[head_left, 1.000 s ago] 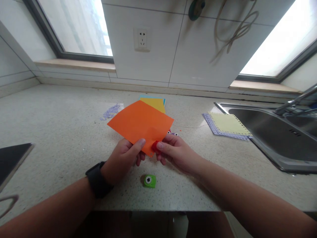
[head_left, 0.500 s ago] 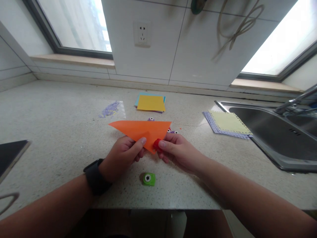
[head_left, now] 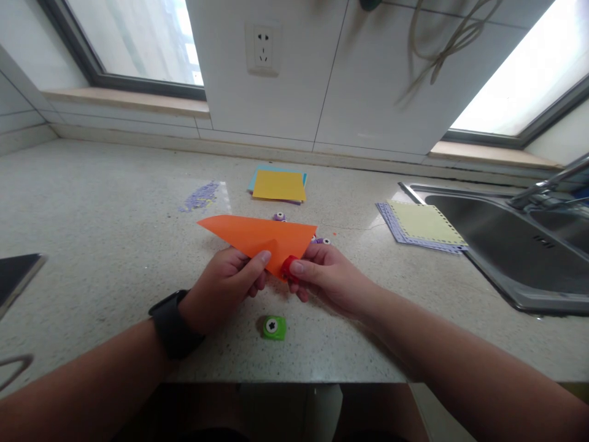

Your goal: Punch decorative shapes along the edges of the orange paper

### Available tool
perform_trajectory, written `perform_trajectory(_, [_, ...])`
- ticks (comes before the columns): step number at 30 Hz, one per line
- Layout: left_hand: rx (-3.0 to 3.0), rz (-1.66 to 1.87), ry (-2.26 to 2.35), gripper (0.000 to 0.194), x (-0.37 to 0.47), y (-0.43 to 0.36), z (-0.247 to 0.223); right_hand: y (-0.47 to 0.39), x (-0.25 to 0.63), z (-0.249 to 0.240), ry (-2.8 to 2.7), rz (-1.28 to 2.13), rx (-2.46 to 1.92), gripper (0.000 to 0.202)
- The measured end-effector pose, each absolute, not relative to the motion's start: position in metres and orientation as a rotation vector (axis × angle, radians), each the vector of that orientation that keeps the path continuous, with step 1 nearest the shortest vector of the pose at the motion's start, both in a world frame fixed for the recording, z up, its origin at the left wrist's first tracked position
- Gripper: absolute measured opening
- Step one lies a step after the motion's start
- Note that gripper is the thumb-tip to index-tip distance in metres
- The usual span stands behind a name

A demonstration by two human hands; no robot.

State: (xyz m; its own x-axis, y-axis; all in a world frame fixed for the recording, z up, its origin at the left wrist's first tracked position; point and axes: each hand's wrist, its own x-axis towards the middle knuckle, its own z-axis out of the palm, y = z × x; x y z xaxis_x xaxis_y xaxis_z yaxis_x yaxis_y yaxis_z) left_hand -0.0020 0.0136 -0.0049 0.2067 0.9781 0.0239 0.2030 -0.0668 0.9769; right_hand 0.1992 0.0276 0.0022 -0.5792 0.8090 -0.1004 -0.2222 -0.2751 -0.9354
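Note:
An orange sheet of paper (head_left: pixel 262 236) is held up over the counter, tilted, with one corner pointing toward me. My left hand (head_left: pixel 234 279) pinches its lower left edge, thumb on top. In my right hand (head_left: pixel 326 273) is a small red craft punch (head_left: pixel 289 267), gripped between thumb and fingers at the paper's near right edge. The punch's far side and the paper's edge inside it are hidden. A green craft punch (head_left: pixel 275 328) with a flower mark lies nearer to me. Purple punches (head_left: pixel 279 217) show partly behind the paper.
Yellow and blue paper (head_left: pixel 279 185) is stacked near the wall. Purple paper scraps (head_left: pixel 200 197) lie on a clear sheet at left. Cards with punched edges (head_left: pixel 426 224) rest beside the steel sink (head_left: pixel 519 245). A dark flat panel (head_left: pixel 18 276) is at far left.
The view has shifted slightly. The orange paper tilts a little differently, while both hands keep their hold and the red punch stays at the paper's edge.

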Motion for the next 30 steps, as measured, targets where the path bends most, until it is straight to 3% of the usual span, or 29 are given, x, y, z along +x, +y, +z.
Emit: perform_trajectory(30, [1.575, 0.958, 1.203, 0.045, -0.0027, 0.0120, -0.0026, 0.0287, 0.1993, 0.0055, -1.412, 1.861, -0.759, 0.034])
